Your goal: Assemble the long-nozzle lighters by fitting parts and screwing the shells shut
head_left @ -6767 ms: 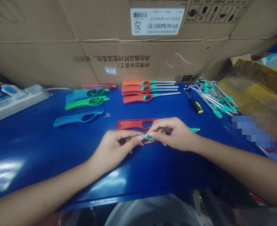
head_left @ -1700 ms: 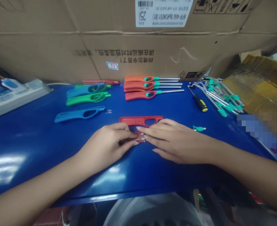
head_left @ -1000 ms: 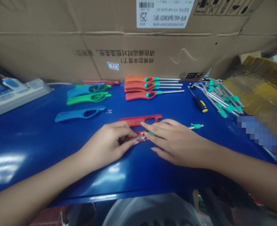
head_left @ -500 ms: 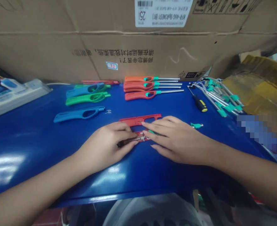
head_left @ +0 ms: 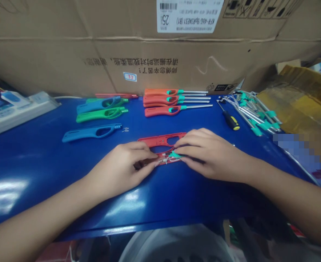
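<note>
From left hand to right hand, the red shell is lying lengthwise; left is pinching the clear insert, half-curled right is touching green piece, grip unclear.

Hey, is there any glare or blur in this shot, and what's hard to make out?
In the head view, white glare lies on the blue tabletop, strongest at the picture's left; a blocky pixelated patch masks detail at the right edge; same view, the brownish part in the left hand looks dark and soft, its detail lost.
</note>
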`<state>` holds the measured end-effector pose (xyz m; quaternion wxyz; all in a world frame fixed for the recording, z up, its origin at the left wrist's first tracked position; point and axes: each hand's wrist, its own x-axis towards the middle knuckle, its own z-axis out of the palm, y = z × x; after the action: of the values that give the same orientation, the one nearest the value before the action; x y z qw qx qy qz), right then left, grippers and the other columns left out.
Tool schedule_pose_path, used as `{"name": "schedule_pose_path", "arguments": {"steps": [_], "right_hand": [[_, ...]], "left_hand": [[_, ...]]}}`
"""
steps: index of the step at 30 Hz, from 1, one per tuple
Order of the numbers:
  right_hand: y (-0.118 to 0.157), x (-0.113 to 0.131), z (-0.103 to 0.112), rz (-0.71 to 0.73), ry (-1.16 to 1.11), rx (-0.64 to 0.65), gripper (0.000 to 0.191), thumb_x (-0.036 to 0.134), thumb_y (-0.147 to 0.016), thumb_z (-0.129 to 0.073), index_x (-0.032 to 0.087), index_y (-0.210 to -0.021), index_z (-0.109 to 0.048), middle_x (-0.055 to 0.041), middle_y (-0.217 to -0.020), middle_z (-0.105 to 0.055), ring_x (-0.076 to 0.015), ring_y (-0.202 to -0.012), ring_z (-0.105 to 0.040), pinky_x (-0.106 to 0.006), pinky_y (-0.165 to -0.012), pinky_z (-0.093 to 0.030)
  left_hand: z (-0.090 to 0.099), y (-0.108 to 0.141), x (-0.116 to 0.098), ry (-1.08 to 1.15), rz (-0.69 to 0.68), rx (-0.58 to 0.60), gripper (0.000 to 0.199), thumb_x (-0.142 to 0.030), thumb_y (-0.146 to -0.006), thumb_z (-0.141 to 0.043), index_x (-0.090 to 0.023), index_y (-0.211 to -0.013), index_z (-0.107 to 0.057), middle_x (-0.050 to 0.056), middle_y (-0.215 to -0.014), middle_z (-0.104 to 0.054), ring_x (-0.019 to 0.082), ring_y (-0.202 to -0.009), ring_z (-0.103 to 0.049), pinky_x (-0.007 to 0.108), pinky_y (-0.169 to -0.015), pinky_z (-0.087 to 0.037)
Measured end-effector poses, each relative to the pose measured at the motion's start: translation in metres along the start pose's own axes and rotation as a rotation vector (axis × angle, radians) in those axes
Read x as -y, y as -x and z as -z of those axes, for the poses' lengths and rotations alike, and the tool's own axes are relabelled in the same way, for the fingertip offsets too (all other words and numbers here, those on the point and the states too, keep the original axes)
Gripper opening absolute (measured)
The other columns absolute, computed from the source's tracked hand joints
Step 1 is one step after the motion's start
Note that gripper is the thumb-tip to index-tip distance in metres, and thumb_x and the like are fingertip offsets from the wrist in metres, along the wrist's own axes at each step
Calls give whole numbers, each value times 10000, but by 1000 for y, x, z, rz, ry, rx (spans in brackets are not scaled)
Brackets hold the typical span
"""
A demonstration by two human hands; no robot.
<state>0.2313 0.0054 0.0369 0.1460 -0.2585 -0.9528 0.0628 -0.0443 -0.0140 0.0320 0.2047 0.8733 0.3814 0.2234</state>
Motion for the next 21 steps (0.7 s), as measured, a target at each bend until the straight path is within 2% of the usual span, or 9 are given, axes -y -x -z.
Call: {"name": "schedule_pose_path", "arguments": {"steps": [2, 5, 8, 12, 21], "right_hand": [[0, -2, 2, -63, -49, -20, 170, 234, -988, -551, 195, -1067, -697, -79, -1124, -710, -213, -1037, -633, -376, -907, -460], [-1, -1, 1, -106, -110, -7, 130, 232, -966, -585, 205, -1060, -672, -66, -1099, -686, -199, -1002, -630, -341, -852, -451], [-3, 1, -2, -112, -126, 42, 121, 232, -972, -586, 214, -1069, -656, -54, -1126, -676, -203, -1045, -620, -342, -858, -420], [-4, 1, -6, -115, -152, 66, 75, 211, -982, -571, 204, -1021, -634, -41, -1090, -672, -194, -1018, -608, -338, -858, -400], [-4, 0, -9, -146, -264, 34, 74, 170, -969, -572, 205, -1014, -620, -18, -1035, -676, -169, -975, -613, -324, -859, -411]], "left_hand": [[1, 1, -1, -17, -13, -43, 189, -258, -943, -649, -180, -1076, -758, 43, -920, -722, 141, -772, -671, 253, -700, -541], [0, 1, -3, -77, -59, -81, 195, -247, -924, -658, -181, -1093, -731, 56, -975, -726, 179, -849, -655, 308, -774, -543], [-2, 0, -5, -104, -129, -25, 225, -231, -932, -639, -201, -1145, -705, 68, -1090, -726, 224, -993, -630, 370, -884, -525], [-6, -1, -4, -94, -178, 72, 283, -199, -961, -578, -225, -1231, -661, 68, -1239, -696, 235, -1146, -618, 406, -1022, -485], [-12, 1, 3, -161, -195, 118, 370, -199, -975, -532, -246, -1331, -622, 79, -1348, -648, 256, -1226, -614, 432, -1030, -520]]}}
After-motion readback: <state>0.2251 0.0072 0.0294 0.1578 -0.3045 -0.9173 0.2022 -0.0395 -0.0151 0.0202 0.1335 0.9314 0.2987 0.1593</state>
